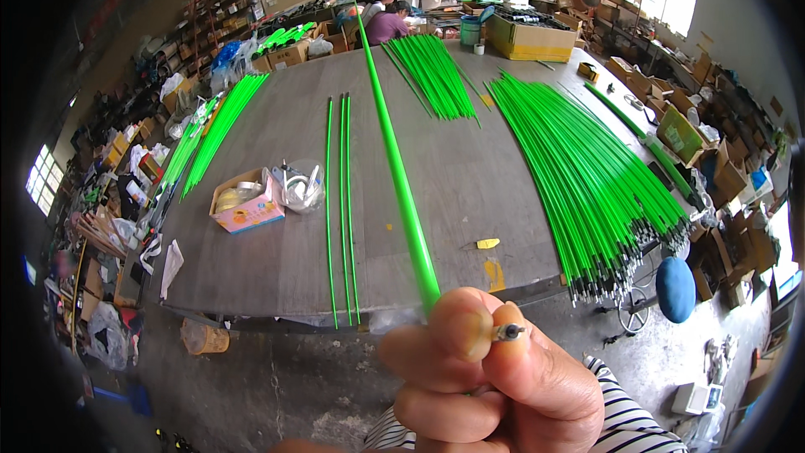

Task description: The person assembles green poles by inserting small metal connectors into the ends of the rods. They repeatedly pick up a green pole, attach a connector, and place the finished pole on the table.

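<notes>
My right hand (537,377) is raised close to the camera, its fingers curled and pinched around a long green rod (394,159). The rod runs away from me over the table (285,134), looking narrower toward its far end. A small metal tip with a dark centre (508,333) pokes out between thumb and finger, pointing toward me. Only a sliver of skin at the lower edge, left of the right hand, may be my left hand (306,446); its fingers are hidden. Left of the held rod lie three thin green rods (342,210).
Bundles of green rods lie at right (579,176), far middle (432,75) and left (225,130). A pink box (251,210) with tape rolls and a plastic bag (302,189) stand on the table. A yellow piece (487,243) lies near its front edge. Two people (387,23) sit beyond; a blue stool (675,289) stands right.
</notes>
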Demonstrator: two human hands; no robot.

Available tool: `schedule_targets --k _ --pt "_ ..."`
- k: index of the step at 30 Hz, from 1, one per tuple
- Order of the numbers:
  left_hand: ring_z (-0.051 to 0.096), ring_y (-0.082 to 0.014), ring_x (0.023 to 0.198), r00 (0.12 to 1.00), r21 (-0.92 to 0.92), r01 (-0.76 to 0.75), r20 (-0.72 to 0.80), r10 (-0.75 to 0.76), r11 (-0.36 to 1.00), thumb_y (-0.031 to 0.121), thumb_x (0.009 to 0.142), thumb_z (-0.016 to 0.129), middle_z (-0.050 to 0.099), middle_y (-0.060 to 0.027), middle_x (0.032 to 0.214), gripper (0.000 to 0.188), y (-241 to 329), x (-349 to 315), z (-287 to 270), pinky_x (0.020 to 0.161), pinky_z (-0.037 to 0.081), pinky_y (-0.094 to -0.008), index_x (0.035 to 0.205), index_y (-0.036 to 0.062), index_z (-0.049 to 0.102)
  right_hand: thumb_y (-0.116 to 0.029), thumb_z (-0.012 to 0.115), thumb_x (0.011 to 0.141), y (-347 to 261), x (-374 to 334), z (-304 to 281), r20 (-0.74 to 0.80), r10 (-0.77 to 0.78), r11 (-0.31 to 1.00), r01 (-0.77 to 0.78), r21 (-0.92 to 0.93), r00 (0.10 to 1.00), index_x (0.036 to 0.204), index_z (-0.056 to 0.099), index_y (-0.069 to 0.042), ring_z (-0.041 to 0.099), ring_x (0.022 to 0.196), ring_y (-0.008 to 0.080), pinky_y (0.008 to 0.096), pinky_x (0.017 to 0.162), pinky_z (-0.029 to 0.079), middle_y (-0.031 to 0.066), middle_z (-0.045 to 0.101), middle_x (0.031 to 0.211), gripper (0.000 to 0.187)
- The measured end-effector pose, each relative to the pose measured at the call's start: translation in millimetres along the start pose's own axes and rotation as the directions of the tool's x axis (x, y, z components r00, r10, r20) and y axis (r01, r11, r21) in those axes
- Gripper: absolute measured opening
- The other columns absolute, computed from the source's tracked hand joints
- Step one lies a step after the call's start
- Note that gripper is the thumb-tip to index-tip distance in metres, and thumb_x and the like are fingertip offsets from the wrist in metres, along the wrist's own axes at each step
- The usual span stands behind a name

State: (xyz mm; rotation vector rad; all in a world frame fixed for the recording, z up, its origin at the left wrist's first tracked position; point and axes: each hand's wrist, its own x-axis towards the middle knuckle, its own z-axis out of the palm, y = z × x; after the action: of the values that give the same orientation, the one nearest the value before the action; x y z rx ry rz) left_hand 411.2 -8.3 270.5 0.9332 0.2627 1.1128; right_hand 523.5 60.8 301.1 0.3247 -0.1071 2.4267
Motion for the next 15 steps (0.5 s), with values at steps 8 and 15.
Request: schedule_targets --k 8,15 --pt "0.056 -0.0150 0.065 0.996 -0.099 0.077 0.054 -0.072 0.992 0.009 0.081 0.053 0.059 -0.0117 0.072 0.016 -10 6 -8 0.059 0.045 -0.0240 0.083 -0.0058 0.059 -0.023 0.040 0.090 0 -12 11 -0.132 -0.170 0.980 0.154 -0.127 0.976 0.101 0.046 -0.007 0.023 0.050 0.0043 0.0158 0.037 0.020 -0.0047 0.032 0.070 0.021" --pt "0.053 -0.0126 0.061 0.996 -0.091 0.083 -0.020 -0.085 0.992 0.008 0.082 0.052 0.058 -0.0097 0.069 0.013 -6 4 -9 0.055 0.043 -0.0224 0.084 -0.0042 0.058 -0.022 0.042 0.089 8 -4 10 -0.138 -0.154 0.984 0.139 -0.114 0.978 0.100 0.044 -0.005 0.024 0.052 0.0041 0.0147 0.037 0.021 -0.0035 0.032 0.071 0.020"
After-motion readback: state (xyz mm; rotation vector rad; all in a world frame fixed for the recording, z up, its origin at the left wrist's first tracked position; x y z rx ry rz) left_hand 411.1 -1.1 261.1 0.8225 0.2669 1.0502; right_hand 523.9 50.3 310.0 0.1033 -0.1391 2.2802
